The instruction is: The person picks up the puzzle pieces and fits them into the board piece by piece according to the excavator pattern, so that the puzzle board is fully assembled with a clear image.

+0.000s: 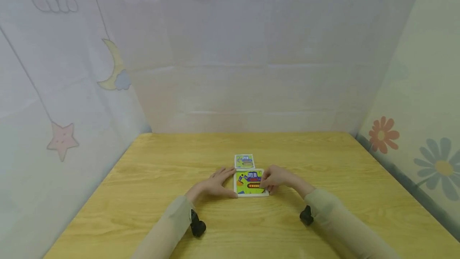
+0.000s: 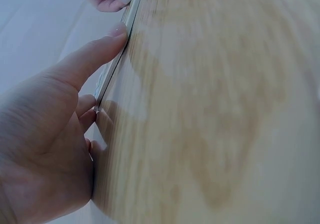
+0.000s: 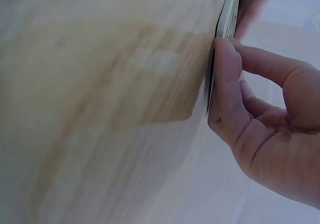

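Observation:
A square jigsaw puzzle (image 1: 248, 179) with a blue excavator on a lime-green ground lies flat on the table in a white border. At its left side my left hand (image 1: 217, 184) rests with fingers spread, the thumb on the near edge by the corner and the forefinger near the far corner. My right hand (image 1: 276, 179) bends over the right part of the picture. Thumb and forefinger come together at the near right corner, pinching what seems a puzzle piece, mostly hidden by the fingers. In the right wrist view the thumb (image 3: 227, 66) touches the edge.
Just behind the puzzle lies a smaller card (image 1: 244, 161) with a similar excavator picture. The wooden table (image 1: 172, 155) meets fabric-covered walls at its back and sides. A small black camera (image 1: 197, 224) sits on the left wrist, another (image 1: 306, 216) on the right.

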`<action>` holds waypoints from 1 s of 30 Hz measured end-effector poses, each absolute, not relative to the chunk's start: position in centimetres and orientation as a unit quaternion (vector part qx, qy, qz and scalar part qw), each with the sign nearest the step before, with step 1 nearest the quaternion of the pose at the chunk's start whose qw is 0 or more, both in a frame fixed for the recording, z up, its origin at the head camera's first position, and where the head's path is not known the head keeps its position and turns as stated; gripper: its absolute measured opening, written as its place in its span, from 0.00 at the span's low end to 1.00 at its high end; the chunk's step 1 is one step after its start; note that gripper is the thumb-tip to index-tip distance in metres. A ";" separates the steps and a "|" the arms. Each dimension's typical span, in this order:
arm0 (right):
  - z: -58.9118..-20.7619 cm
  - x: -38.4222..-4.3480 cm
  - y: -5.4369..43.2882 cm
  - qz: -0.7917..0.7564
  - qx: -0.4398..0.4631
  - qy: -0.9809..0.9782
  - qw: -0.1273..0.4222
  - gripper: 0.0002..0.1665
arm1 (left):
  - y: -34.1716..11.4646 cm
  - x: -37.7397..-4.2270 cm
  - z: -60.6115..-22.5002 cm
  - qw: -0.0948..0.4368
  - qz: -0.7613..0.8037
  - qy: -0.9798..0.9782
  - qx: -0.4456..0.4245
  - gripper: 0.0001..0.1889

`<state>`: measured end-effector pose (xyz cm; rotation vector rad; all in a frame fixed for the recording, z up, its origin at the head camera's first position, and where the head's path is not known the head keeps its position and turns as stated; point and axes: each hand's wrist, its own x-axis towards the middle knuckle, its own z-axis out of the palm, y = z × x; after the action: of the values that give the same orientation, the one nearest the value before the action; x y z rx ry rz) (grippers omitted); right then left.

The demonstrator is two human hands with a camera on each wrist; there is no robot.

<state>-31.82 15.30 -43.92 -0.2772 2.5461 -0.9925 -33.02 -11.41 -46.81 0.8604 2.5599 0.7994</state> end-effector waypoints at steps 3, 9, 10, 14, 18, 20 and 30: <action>-43.9 -31.8 15.1 -0.342 -0.097 0.914 0.197 0.06 | -11.4 -33.0 -46.8 0.158 0.287 0.897 0.297 0.48; -43.8 -31.6 15.3 -0.338 -0.100 0.914 0.200 0.07 | -11.2 -32.9 -47.0 0.153 0.298 0.894 0.298 0.49; -43.9 -31.5 15.4 -0.342 -0.101 0.912 0.202 0.07 | -11.1 -32.9 -47.0 0.153 0.300 0.893 0.299 0.49; -44.5 -31.2 15.9 -0.360 -0.112 0.903 0.207 0.07 | -10.8 -32.8 -47.1 0.157 0.304 0.889 0.304 0.49; -44.8 -31.1 16.0 -0.367 -0.122 0.899 0.207 0.08 | -11.0 -32.8 -47.1 0.157 0.304 0.888 0.308 0.49; -44.9 -31.1 15.9 -0.365 -0.123 0.900 0.203 0.08 | -11.0 -32.8 -47.1 0.157 0.306 0.888 0.307 0.49; -44.7 -31.2 15.6 -0.354 -0.119 0.906 0.198 0.07 | -11.1 -33.0 -47.4 0.151 0.303 0.889 0.309 0.48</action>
<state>-31.21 15.63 -44.69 -0.3317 2.5366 -0.9914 -32.96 -11.12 -47.40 0.8874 2.5511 0.8695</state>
